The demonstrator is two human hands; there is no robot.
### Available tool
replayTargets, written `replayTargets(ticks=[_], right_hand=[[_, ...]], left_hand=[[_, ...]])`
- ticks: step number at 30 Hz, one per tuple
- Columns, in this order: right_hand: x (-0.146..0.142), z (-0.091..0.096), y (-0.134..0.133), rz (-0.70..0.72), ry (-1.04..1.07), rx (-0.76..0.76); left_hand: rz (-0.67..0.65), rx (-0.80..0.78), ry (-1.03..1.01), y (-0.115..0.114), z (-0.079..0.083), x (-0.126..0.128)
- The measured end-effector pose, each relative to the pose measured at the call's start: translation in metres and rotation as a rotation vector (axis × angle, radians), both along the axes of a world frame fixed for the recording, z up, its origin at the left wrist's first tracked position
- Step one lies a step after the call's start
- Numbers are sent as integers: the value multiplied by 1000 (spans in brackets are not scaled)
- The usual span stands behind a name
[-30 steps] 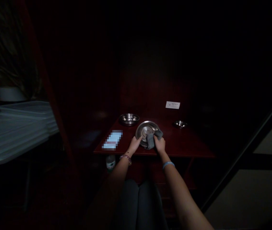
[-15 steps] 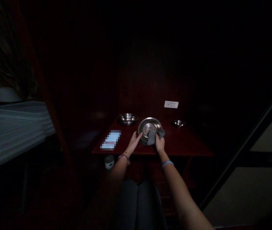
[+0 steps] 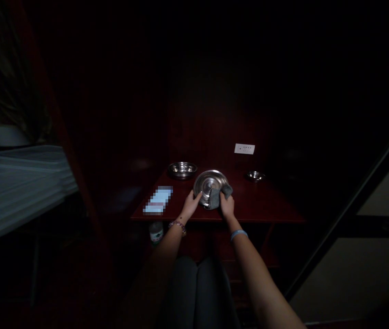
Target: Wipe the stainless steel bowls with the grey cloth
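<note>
A round stainless steel plate (image 3: pixel 208 183) stands tilted on its edge near the front of the dark red wooden table (image 3: pixel 266 205). My left hand (image 3: pixel 191 205) grips the plate's left rim. My right hand (image 3: pixel 227 206) presses a grey cloth (image 3: pixel 217 198) against the lower right part of the plate. The cloth hides that part of the plate, and the plate's underside is out of sight.
A steel bowl (image 3: pixel 182 170) and a smaller steel dish (image 3: pixel 255 176) stand at the back of the table. A pixelated pale blue object (image 3: pixel 157 200) lies at the left. A white wall socket (image 3: pixel 244 148) sits behind. A bottle (image 3: pixel 156 232) stands below the table edge. Stacked plastic trays (image 3: pixel 16 192) are at far left.
The plate has shifted slightly left and tilted back. The cloth has slid along its lower right rim, and both hands still hold their items.
</note>
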State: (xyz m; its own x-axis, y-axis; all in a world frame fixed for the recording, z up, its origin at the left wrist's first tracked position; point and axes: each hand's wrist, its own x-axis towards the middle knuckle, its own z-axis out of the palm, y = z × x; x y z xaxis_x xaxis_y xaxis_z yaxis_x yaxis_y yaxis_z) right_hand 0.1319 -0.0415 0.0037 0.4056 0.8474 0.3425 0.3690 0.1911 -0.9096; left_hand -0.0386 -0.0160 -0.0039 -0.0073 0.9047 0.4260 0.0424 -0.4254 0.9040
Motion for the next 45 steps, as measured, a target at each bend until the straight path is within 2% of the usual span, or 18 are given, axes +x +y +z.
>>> replayTargets(ticks=[17, 27, 45], right_hand=[[1, 0, 0, -22, -79, -49], [-1, 2, 0, -27, -72, -56], [0, 0, 2, -28, -44, -71]], left_hand=[[52, 23, 64, -1, -1, -1], [33, 37, 33, 4, -5, -1], [58, 6, 56, -1, -1, -1]])
